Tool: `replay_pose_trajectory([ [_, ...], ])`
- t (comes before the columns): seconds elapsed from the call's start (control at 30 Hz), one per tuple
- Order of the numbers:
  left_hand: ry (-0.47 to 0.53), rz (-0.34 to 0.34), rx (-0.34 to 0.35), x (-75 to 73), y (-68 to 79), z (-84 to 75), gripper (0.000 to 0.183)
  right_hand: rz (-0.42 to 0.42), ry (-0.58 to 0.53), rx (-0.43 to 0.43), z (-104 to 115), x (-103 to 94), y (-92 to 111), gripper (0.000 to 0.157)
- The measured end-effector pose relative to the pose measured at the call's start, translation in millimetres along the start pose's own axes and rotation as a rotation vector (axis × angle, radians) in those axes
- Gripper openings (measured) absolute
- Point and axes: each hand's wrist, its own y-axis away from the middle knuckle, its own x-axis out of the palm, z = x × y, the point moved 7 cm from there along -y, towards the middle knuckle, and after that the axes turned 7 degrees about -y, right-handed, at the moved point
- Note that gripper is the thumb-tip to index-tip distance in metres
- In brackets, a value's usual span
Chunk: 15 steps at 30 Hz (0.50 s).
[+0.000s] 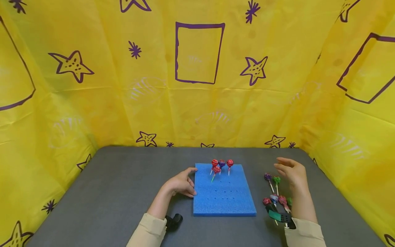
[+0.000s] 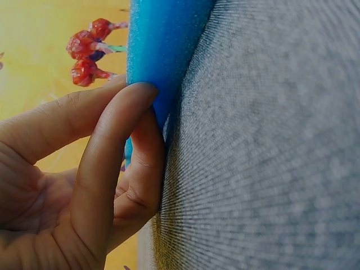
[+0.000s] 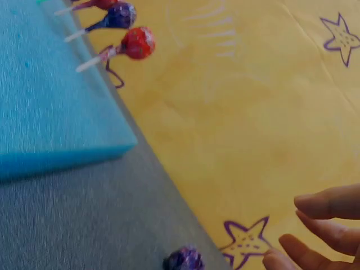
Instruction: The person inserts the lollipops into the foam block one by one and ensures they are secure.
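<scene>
My left hand (image 1: 182,182) holds the left edge of a blue foam board (image 1: 222,206), its fingertips against the side. In the left wrist view, bent fingers meet the board's edge. Several wrapped lollipops stand in the board's far part: a red lollipop (image 1: 230,163), a purple lollipop (image 1: 222,163) and two more red ones, the nearest on a green stick. My right hand (image 1: 294,173) hovers right of the board with fingers loosely bent and nothing between them. Just left of it lie a purple lollipop (image 1: 267,176) and a green lollipop (image 1: 276,179).
Closer to me on the right lie more lollipops, among them a blue lollipop (image 1: 274,198) and a pink-red lollipop (image 1: 282,200), partly hidden by the right wrist's camera (image 1: 279,216). Rows of small holes mark the board. Yellow patterned cloth (image 1: 197,116) surrounds the dark grey table (image 1: 123,192).
</scene>
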Motion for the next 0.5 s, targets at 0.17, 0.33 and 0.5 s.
replay_pose_trajectory([
  [0.17,-0.008,-0.007,-0.009,-0.4,0.9,-0.3,0.092,0.001,0.058,0.028,-10.9,-5.1,-2.6,0.057],
  [0.33,-0.006,-0.004,-0.007,-0.2,1.7,-0.5,0.091,-0.001,0.125,0.066,-22.1,-13.0,-4.9,0.059],
  [0.5,-0.005,-0.002,-0.004,0.1,1.2,-1.0,0.092,0.048,0.121,0.095,-33.6,-15.6,-9.3,0.063],
])
